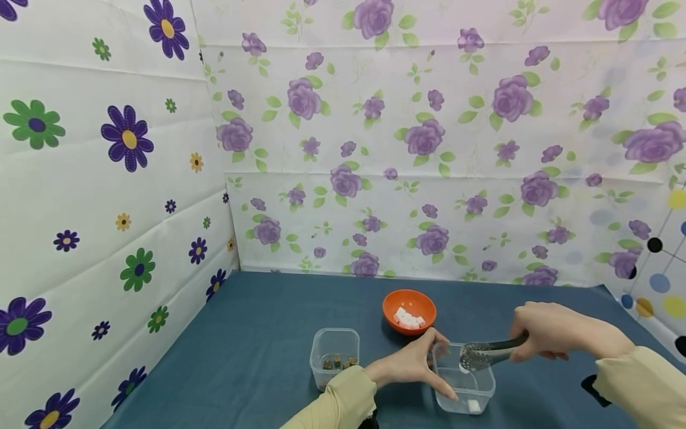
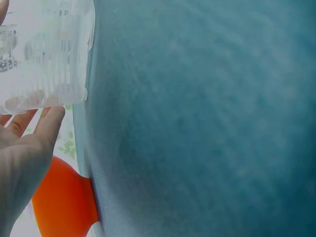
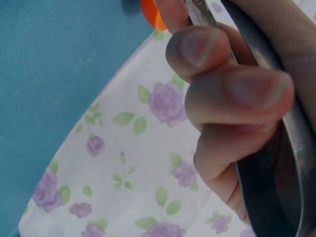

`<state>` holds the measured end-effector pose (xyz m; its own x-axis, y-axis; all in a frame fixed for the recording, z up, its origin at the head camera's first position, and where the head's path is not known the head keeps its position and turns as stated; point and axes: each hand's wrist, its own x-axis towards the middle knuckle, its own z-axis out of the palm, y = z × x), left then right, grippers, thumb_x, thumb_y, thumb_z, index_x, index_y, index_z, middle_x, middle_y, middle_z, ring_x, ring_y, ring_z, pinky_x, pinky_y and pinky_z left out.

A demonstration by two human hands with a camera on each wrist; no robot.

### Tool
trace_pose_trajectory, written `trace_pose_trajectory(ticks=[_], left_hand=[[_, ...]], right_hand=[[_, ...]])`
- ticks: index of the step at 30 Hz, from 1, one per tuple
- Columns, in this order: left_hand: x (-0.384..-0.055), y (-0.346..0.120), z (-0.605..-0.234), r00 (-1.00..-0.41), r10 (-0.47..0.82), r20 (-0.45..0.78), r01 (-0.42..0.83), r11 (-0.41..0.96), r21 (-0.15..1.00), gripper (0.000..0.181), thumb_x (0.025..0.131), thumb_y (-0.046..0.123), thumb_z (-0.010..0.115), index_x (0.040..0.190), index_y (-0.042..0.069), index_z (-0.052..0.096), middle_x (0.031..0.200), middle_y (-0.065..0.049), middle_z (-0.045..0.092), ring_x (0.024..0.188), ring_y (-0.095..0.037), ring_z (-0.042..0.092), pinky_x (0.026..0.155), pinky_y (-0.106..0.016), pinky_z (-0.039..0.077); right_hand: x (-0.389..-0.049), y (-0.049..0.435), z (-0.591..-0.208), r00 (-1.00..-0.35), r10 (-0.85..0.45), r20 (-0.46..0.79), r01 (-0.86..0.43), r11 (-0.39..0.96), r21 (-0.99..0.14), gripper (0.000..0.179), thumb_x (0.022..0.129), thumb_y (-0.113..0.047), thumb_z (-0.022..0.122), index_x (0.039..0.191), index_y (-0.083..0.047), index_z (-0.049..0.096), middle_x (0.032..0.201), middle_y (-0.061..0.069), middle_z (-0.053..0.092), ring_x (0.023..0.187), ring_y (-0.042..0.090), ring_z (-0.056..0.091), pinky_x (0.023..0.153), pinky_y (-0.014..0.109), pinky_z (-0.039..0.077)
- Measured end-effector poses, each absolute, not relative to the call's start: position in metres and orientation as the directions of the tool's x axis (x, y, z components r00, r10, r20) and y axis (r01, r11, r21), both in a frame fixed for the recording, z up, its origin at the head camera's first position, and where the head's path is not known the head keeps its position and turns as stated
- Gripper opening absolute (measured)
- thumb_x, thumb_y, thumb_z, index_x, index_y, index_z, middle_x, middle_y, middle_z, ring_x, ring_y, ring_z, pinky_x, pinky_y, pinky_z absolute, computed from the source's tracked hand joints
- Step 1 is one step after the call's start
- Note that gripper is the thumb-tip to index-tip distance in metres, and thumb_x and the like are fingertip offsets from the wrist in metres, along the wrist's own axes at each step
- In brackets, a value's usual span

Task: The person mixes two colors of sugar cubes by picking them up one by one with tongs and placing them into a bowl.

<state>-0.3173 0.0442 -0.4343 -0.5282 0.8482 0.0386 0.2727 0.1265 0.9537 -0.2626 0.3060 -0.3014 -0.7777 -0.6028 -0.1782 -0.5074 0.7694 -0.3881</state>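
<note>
My right hand (image 1: 548, 329) grips a pair of metal tongs (image 1: 485, 355), its fingers wrapped round the handles in the right wrist view. The perforated tong heads are over a clear plastic container (image 1: 485, 384), with something white at their tips. A white cube (image 1: 474, 407) lies in the container's near right corner. My left hand (image 1: 409, 361) holds this container from the left, thumb on the near side and fingers at the far side. In the left wrist view the fingertips touch the container's ribbed wall (image 2: 49, 64).
Behind my left hand stands an orange bowl (image 1: 395, 325) with several white cubes (image 1: 409, 319). Left of the hand is another clear container (image 1: 335, 338) holding several brown cubes (image 1: 337, 361). All stand on a blue cloth (image 1: 257, 333); flowered sheets hang behind and at the left.
</note>
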Motion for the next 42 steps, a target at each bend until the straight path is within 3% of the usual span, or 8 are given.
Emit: trace_pose_trajectory(ticks=[11, 22, 34, 42], left_hand=[[-0.318, 0.044, -0.435, -0.536, 0.843, 0.056, 0.295, 0.125, 0.947, 0.056, 0.080, 0.005, 0.068, 0.125, 0.009, 0.036, 0.119, 0.004, 0.047, 0.105, -0.011, 0.047, 0.080, -0.026, 0.042], [-0.317, 0.045, -0.435, -0.551, 0.833, 0.049, 0.288, 0.135, 0.948, 0.053, 0.079, 0.005, 0.069, 0.122, 0.017, 0.039, 0.118, 0.005, 0.049, 0.103, -0.010, 0.047, 0.080, -0.026, 0.042], [-0.319, 0.045, -0.440, -0.541, 0.839, 0.061, 0.276, 0.108, 0.955, 0.055, 0.080, 0.007, 0.069, 0.124, 0.011, 0.037, 0.118, 0.004, 0.049, 0.105, -0.011, 0.047, 0.081, -0.026, 0.042], [-0.319, 0.044, -0.438, -0.540, 0.841, 0.037, 0.253, 0.120, 0.960, 0.055, 0.080, 0.006, 0.068, 0.125, 0.012, 0.037, 0.118, 0.004, 0.048, 0.105, -0.011, 0.046, 0.081, -0.026, 0.042]], right_hand=[[-0.265, 0.312, -0.283, -0.784, -0.601, -0.158, -0.508, 0.766, -0.395, 0.027, 0.079, -0.035, 0.068, 0.056, -0.024, 0.060, 0.040, -0.009, 0.043, 0.029, 0.002, 0.037, 0.035, 0.028, 0.041], [-0.285, 0.303, -0.269, -0.844, -0.532, -0.063, -0.505, 0.830, -0.237, 0.020, 0.079, -0.037, 0.069, 0.061, -0.029, 0.063, 0.039, -0.009, 0.041, 0.030, 0.007, 0.039, 0.043, 0.026, 0.041], [-0.317, 0.279, -0.274, -0.852, -0.523, -0.007, -0.512, 0.837, -0.194, 0.041, 0.079, -0.026, 0.070, 0.049, -0.020, 0.043, 0.038, -0.009, 0.038, 0.031, 0.009, 0.039, 0.037, 0.025, 0.032], [-0.332, 0.261, -0.284, -0.857, -0.516, 0.016, -0.515, 0.852, -0.094, 0.031, 0.078, -0.025, 0.072, 0.052, -0.021, 0.054, 0.037, -0.008, 0.040, 0.031, 0.008, 0.040, 0.035, 0.023, 0.030]])
